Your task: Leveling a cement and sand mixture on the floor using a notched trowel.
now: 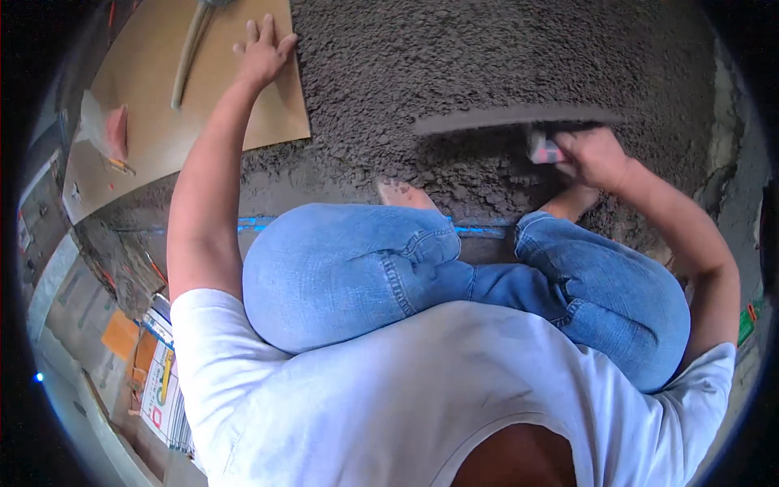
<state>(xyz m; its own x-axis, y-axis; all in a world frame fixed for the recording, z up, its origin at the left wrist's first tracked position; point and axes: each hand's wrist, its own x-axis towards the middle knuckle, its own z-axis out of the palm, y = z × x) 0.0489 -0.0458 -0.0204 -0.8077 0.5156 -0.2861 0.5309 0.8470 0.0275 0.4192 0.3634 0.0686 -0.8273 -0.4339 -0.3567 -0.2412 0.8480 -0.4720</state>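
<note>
Wet dark grey mortar (pixel 454 57) with a rough, grainy surface spreads in front of me. My right hand (pixel 595 156) is closed round the handle of a long trowel (pixel 511 120). The trowel's blade runs crosswise over the mortar to the left of that hand; the handle is blurred. My left hand (pixel 266 58) lies on the right edge of a tan board (pixel 251 114), its fingers spread and nothing in them. Just left of it on the board is a tool with a pale, curved handle (pixel 191 57), its head partly cut off by the top edge.
A clear plastic bag (pixel 93 122) and a reddish thing (pixel 116 132) lie on the board's left side. My bare foot (pixel 406 195) is at the mortar's near edge, by a blue line (pixel 479 230). Stacked packages (pixel 162 398) stand at lower left.
</note>
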